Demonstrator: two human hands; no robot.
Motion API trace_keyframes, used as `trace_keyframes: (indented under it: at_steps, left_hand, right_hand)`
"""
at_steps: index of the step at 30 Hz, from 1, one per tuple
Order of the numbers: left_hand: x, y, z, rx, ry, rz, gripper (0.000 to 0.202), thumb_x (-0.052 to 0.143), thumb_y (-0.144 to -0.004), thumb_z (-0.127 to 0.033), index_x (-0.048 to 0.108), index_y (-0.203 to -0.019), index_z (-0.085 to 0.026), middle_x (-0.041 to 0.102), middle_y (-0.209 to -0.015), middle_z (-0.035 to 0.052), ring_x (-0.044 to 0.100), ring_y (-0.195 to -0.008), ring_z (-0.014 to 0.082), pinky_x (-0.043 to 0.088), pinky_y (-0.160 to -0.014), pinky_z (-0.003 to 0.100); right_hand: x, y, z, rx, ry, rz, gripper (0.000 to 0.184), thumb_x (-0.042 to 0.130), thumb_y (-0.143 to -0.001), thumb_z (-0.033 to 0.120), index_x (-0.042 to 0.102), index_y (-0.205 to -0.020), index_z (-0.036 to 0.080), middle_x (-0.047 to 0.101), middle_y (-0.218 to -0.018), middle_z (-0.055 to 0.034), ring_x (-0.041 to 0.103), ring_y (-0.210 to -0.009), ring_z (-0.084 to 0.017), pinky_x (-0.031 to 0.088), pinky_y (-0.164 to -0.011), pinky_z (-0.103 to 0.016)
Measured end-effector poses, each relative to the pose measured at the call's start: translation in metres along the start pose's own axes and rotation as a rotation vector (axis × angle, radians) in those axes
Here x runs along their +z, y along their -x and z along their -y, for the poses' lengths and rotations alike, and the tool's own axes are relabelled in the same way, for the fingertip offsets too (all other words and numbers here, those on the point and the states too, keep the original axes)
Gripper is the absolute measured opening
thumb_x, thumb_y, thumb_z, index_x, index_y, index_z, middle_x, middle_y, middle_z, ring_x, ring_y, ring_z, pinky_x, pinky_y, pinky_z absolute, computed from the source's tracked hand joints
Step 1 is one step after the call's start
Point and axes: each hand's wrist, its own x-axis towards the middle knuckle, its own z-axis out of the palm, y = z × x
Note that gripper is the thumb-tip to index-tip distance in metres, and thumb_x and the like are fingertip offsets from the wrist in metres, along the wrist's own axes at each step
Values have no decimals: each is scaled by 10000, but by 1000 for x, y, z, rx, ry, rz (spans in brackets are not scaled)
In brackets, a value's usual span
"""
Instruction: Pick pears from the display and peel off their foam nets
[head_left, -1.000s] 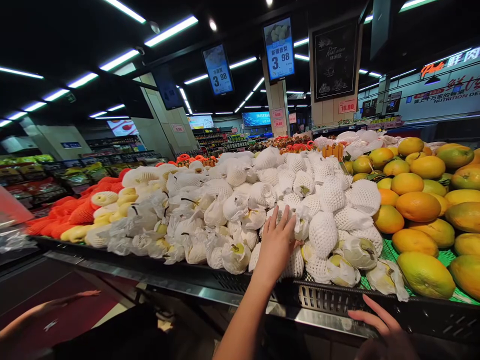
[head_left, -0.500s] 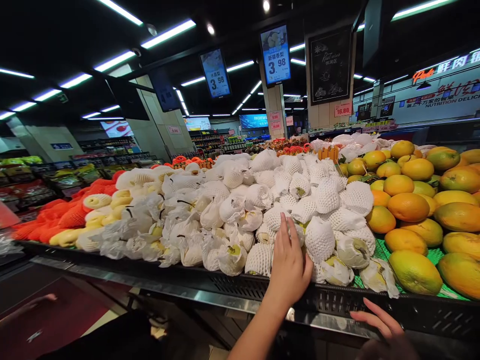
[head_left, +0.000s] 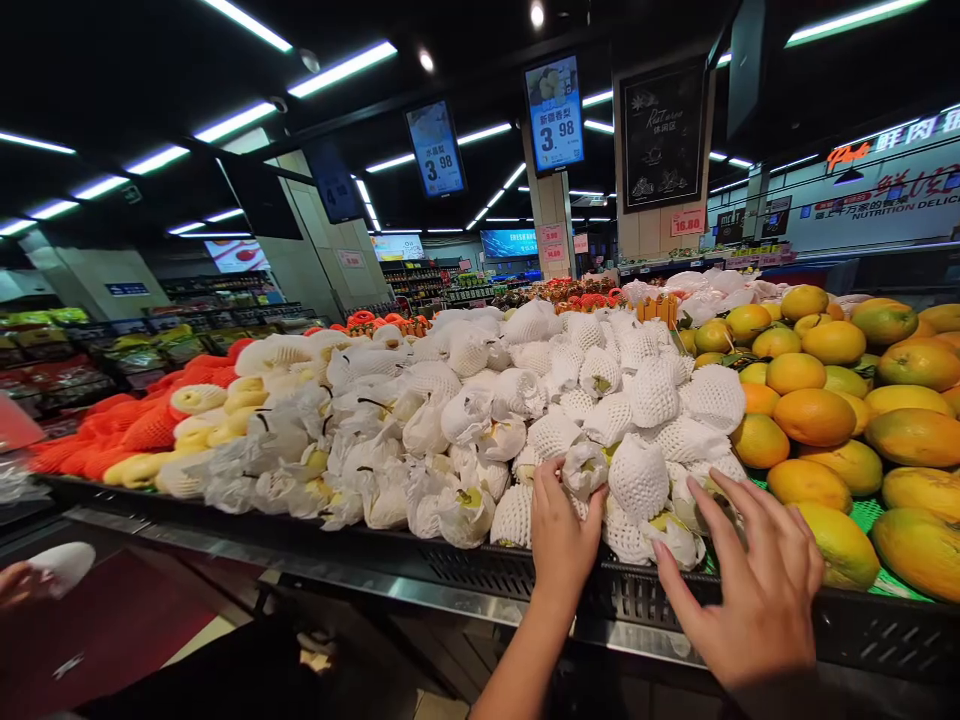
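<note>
My left hand (head_left: 564, 535) reaches over the black crate rim (head_left: 465, 565), and its fingers and thumb curl around a pear in a white foam net (head_left: 585, 465) at the front of the pile of net-wrapped pears (head_left: 652, 395). To its right my right hand (head_left: 754, 590) hovers over the rim with fingers spread and holds nothing. It is closest to a paper-wrapped pear (head_left: 675, 540) at the pile's front edge.
Large orange-green fruits (head_left: 825, 415) are heaped to the right, paper-wrapped pears (head_left: 360, 470) and red-netted fruit (head_left: 142, 425) to the left. At the far left edge another person's hand (head_left: 9, 582) holds a white foam-wrapped fruit (head_left: 64, 565). Price signs (head_left: 555, 112) hang overhead.
My left hand slid down the pile and closed around a netted pear at the front. My right hand rose from below the rim to the crate edge. The other person's hand now holds a wrapped fruit.
</note>
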Motion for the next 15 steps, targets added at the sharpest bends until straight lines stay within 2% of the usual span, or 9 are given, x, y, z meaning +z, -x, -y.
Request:
trace_keyframes:
  at_steps: [2, 4, 6, 8, 10, 12, 15]
  left_hand:
    - [-1, -1, 0, 10, 23, 2, 466, 674, -900, -271, 415, -1276, -180, 556, -1213, 134, 557, -1152, 285, 497, -987, 478]
    - [-3, -2, -1, 23, 41, -4, 456, 659, -917, -291, 442, -1302, -182, 545, -1220, 132, 552, -1159, 272, 497, -991, 458]
    - [-5, -2, -1, 22, 54, -4, 441, 652, -924, -300, 488, -1318, -186, 528, -1196, 126, 560, -1134, 258, 506, -980, 439]
    - [-5, -2, 0, 24, 55, 0, 450, 638, -932, -295, 511, -1350, -190, 517, -1169, 123, 570, -1109, 254, 520, -959, 426]
    - [-5, -1, 1, 48, 51, 9, 485, 611, -945, -279, 486, -1406, -192, 516, -1166, 126, 571, -1110, 256, 528, -945, 422]
    - [-4, 0, 3, 74, 58, 17, 502, 583, -958, -254, 445, -1437, -196, 512, -1201, 133, 556, -1145, 258, 521, -960, 427]
    - [-4, 1, 3, 89, 127, 25, 459, 565, -948, -205, 411, -1380, -182, 517, -1233, 138, 543, -1167, 250, 502, -993, 435]
  right_hand:
    - [18, -26, 4, -30, 72, 28, 466, 556, -980, 363, 502, -1340, 73, 486, -1371, -202, 413, -1279, -434, 224, -1098, -660]
    - [35, -40, 6, -50, 120, 138, 562, 706, -890, 348, 508, -1306, 27, 567, -1230, -214, 475, -1192, -418, 221, -1104, -647]
    - [46, -45, 7, -51, 146, 240, 614, 836, -779, 302, 529, -1245, 47, 623, -1044, -158, 546, -1044, -370, 220, -1100, -643]
    - [52, -45, 6, -40, 136, 282, 604, 885, -720, 264, 532, -1179, 93, 618, -923, -89, 577, -917, -313, 227, -1092, -639]
    - [52, -43, 4, -40, 91, 272, 605, 884, -687, 220, 508, -1151, 118, 602, -915, -63, 581, -874, -278, 268, -1083, -603]
    - [48, -42, 3, -62, 19, 234, 594, 848, -672, 182, 484, -1139, 134, 590, -954, -56, 574, -880, -259, 361, -1034, -514]
    - [36, -38, 2, -102, -140, 104, 415, 700, -804, 224, 483, -1148, 144, 587, -1050, -62, 575, -954, -238, 450, -892, -366]
